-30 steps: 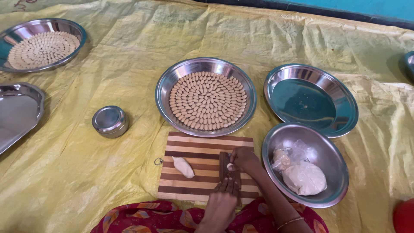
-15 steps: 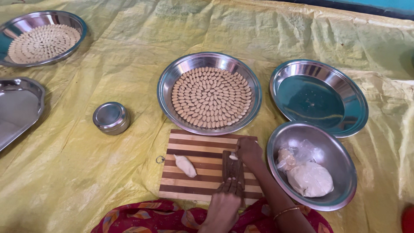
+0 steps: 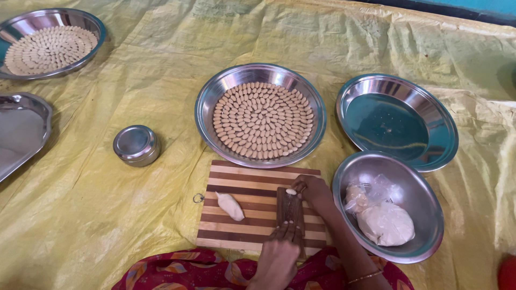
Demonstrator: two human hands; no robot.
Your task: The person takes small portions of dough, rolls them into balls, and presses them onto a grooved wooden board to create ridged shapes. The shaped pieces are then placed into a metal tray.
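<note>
Landmark: the striped cutting board (image 3: 252,207), lying on a yellow sheet (image 3: 134,215).

Far left of the board, 2 steel vessels sit at the frame edge: a round plate filled with shaped pieces (image 3: 48,45) at upper left and a flat tray (image 3: 21,131) below it. Between the tray and the board stands a small lidded steel tin (image 3: 136,145).

On the left half of the board lies 1 dough lump (image 3: 230,207), elongated, its long axis running from upper left to lower right (well apart from both hands).

On the right half of the board stands a ridged wooden paddle (image 3: 290,209), long axis pointing away from the person. The left hand (image 3: 279,252) rests its extended fingers on the near end of the paddle, pinning it; the hand is not clenched. The right hand (image 3: 312,189) presses a small dough piece (image 3: 291,191) against the far end of the paddle with its fingertips. The piece lies directly ahead of the left hand; the right hand is nearer.

Beyond the board sits a plate of arranged pieces (image 3: 260,115). Right of the board sit a bare steel plate (image 3: 398,121) and a bowl (image 3: 424,215) holding a dough mass (image 3: 386,223).
</note>
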